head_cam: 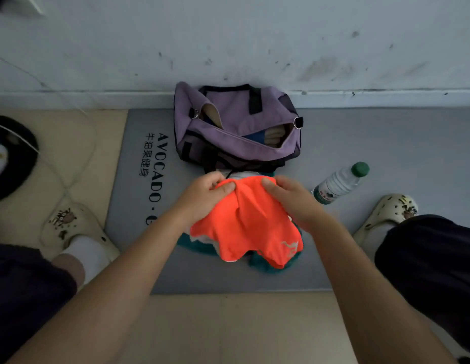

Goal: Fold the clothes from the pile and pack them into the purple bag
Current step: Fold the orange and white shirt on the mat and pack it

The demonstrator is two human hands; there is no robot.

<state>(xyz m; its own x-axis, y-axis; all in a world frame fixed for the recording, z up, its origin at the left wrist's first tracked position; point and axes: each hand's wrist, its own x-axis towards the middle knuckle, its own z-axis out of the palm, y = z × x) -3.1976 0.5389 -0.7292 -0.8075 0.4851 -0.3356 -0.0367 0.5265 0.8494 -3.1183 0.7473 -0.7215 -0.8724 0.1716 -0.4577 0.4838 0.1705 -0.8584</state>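
An orange garment [251,224] lies on top of a small pile of clothes on the grey mat. My left hand [206,194] pinches its upper left edge, and my right hand [289,198] grips its upper right edge. Under it show a teal garment [265,265] and a bit of white cloth. The purple bag [233,124] stands just beyond the pile against the wall, its zip open, with beige and blue clothes visible inside.
A grey mat [360,143] printed with black lettering covers the floor. A plastic water bottle [340,182] with a green cap lies to the right of the pile. My feet in cream clogs [71,227] [388,214] flank the mat. A white cable [71,164] trails at left.
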